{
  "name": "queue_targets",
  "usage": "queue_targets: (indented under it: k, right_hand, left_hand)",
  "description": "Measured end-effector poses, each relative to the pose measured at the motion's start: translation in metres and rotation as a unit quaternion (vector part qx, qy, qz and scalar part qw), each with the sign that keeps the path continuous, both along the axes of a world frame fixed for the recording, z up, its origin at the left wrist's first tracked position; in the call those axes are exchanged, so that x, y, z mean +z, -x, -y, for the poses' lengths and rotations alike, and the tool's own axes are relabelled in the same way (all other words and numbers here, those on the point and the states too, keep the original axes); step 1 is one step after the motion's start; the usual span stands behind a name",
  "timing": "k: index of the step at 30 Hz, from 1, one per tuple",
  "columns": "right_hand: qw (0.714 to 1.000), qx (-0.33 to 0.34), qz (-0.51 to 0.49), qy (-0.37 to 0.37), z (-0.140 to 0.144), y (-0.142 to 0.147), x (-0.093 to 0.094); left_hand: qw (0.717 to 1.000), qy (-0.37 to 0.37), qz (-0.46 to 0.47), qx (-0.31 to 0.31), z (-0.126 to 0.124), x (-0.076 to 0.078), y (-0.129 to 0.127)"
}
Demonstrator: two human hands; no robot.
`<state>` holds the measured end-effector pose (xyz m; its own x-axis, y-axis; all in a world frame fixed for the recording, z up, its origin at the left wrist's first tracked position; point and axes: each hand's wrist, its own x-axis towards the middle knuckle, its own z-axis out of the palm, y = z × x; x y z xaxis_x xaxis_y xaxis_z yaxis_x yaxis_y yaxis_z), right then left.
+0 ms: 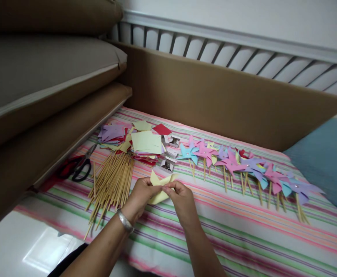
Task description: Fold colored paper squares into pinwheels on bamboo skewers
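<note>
Both my hands pinch a pale yellow cut paper piece (pixel 160 185) over the striped cloth (pixel 243 238). My left hand (pixel 141 196), with a silver bracelet on its wrist, grips the paper's left side. My right hand (pixel 181 200) pinches folded points at the paper's middle. Just left of my hands lies a bundle of wooden sticks (pixel 113 181). Behind them sits a stack of coloured paper squares (pixel 145 143).
A row of finished paper pinwheels on sticks (pixel 243 165) runs to the right. Scissors with red and black handles (pixel 80 166) lie at the left, by stacked brown cushions (pixel 41 96). Small pin boxes (pixel 168 163) sit near the paper stack. A blue pillow (pixel 327 157) is far right.
</note>
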<state>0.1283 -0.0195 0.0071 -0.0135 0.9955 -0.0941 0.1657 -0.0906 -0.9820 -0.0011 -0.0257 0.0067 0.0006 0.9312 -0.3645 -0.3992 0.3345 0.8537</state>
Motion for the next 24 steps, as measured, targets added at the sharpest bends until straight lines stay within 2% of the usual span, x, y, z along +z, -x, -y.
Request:
queue_targets:
  k: [10,16,24]
  right_hand:
    - [1.000,-0.013,0.003,0.013,-0.0035,0.0014,-0.0030]
    - [1.000,-0.008,-0.004,0.002,-0.0044,0.0001,-0.0062]
    - [1.000,-0.009,0.009,0.012,-0.0041,0.0018,-0.0007]
  left_hand:
    - [1.000,-0.013,-0.013,-0.025,-0.0004,-0.0060,0.0005]
    - [1.000,-0.013,-0.019,-0.012,-0.0013,-0.0045,0.0009]
    - [0.999,-0.024,-0.040,-0.010,-0.0007,-0.0030,0.0015]
